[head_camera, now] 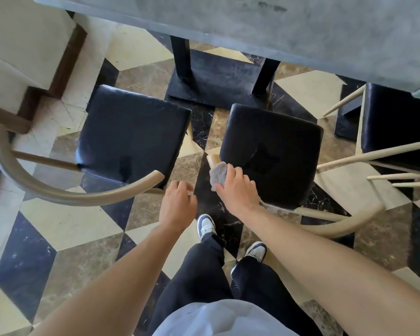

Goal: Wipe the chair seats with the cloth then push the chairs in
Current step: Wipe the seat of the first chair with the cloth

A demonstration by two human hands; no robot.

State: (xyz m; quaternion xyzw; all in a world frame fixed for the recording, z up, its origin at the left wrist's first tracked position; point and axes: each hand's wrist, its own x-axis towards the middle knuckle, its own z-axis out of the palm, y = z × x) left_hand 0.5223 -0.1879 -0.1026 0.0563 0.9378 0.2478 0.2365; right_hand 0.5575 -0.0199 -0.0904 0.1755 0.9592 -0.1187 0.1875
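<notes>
Two chairs with dark padded seats and pale curved wooden backs stand pulled out from the grey table (301,32). My right hand (238,187) grips a crumpled grey cloth (218,174) at the left front corner of the right chair's seat (277,146); a damp streak shows on that seat. My left hand (177,202) hovers in the gap between the chairs, fingers loosely curled, holding nothing, next to the end of the left chair's curved backrest (83,197). The left chair's seat (134,132) is bare.
A third dark-seated chair (398,122) sits at the right, partly under the table. The table's black base (216,83) stands beyond the two seats. A wall and step (34,57) rise at the left. My feet stand on the patterned tile floor (70,226).
</notes>
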